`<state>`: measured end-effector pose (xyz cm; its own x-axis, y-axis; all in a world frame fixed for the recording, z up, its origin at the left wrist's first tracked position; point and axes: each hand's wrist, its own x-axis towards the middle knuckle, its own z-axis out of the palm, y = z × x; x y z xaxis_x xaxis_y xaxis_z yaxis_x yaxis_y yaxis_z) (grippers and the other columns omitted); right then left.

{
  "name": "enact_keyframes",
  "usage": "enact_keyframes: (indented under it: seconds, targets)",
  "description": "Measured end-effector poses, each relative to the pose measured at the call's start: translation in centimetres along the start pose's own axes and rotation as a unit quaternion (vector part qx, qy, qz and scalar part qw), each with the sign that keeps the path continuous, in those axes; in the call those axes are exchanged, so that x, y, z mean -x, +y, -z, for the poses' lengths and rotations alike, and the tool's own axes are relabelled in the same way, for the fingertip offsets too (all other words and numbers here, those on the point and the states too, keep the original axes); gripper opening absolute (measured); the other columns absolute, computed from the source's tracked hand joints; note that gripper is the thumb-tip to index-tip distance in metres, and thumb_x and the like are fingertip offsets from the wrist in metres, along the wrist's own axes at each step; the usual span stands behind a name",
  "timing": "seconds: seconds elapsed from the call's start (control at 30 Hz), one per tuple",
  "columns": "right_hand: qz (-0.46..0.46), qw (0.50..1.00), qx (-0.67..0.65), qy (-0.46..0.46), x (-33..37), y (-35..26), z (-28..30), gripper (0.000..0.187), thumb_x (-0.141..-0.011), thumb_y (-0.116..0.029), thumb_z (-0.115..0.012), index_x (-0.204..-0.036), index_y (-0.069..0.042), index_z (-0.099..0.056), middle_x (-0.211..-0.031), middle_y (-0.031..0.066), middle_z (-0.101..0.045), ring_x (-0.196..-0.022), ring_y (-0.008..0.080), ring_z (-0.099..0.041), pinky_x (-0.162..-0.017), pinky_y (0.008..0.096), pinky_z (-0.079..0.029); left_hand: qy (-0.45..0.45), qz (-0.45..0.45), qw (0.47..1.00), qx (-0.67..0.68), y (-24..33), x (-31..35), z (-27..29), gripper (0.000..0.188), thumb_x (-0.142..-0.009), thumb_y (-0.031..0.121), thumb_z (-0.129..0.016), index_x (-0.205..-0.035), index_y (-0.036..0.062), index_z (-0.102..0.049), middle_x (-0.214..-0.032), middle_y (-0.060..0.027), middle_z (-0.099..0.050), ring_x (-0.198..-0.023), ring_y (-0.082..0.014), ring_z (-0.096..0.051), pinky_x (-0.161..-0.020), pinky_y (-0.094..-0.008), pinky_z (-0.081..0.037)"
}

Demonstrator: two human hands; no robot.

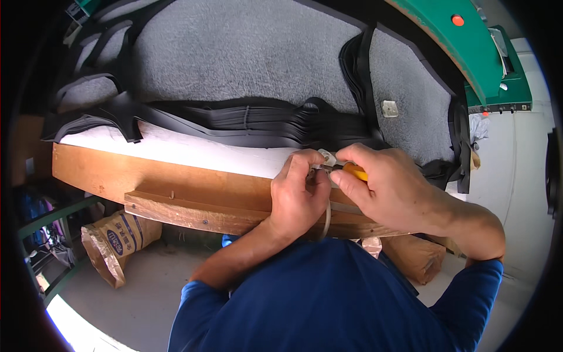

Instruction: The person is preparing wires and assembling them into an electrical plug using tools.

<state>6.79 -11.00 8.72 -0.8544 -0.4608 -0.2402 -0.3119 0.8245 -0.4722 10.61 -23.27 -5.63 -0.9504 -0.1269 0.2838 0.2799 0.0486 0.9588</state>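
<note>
At the table's near edge, my left hand [299,193] pinches a small white plastic electrical fitting [326,157] between thumb and fingers. A white cable [328,220] hangs down below that hand. My right hand [390,179] is closed round the yellow handle of a screwdriver [356,171]. Its shaft points left into the fitting, but my fingers hide where the tip meets it. A squarish white plastic piece [389,109] lies on the grey fuzzy surface beyond my right hand; it may be a cover, though I cannot tell.
Bundled black rubbery strips [275,122] lie along the table, with more black pieces round the grey surface [234,53]. A wooden board [158,176] forms the near edge. Green machinery [498,64] stands far right. Paper sacks [123,237] lie below on the floor.
</note>
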Motion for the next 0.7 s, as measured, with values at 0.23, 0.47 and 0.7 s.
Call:
enact_keyframes:
  seconds: [0.23, 0.47, 0.7]
  targets:
    - [-0.039, 0.961, -0.252, 0.111, 3.4, 1.9, 0.0, 0.024, -0.085, -0.012, -0.07, -0.098, -0.003, -0.052, -0.084, 0.0068, -0.061, -0.069, 0.0115, -0.06, -0.057, 0.0263, -0.048, -0.042, 0.092, 0.989, 0.112, 0.5, 0.3, 2.9, 0.035, -0.089, -0.009, -0.052, -0.123, -0.0025, -0.047, -0.106, -0.0086, -0.059, -0.091, -0.0143, -0.063, -0.073, -0.0229, -0.052]
    - [-0.123, 0.753, -0.634, 0.13, 4.2, 5.9, -9.5, 0.025, -0.081, 0.0, -0.066, -0.101, -0.004, -0.052, -0.081, 0.0053, -0.058, -0.065, 0.0107, -0.055, -0.057, 0.0244, -0.046, -0.046, 0.232, 0.937, 0.255, 1.8, -0.4, 2.9, 0.034, -0.089, -0.005, -0.056, -0.121, -0.0001, -0.046, -0.114, -0.0092, -0.052, -0.093, -0.0156, -0.062, -0.074, -0.0257, -0.056]
    - [-0.118, 0.755, -0.636, 0.108, 2.5, 3.3, -11.6, 0.016, -0.085, -0.007, -0.069, -0.098, -0.002, -0.061, -0.079, 0.0025, -0.061, -0.062, 0.0081, -0.054, -0.053, 0.0217, -0.044, -0.009, 0.253, 0.936, 0.246, 2.4, -0.4, 3.2, 0.036, -0.085, -0.008, -0.055, -0.119, 0.0013, -0.047, -0.111, -0.0075, -0.051, -0.095, -0.0156, -0.059, -0.077, -0.0282, -0.057]
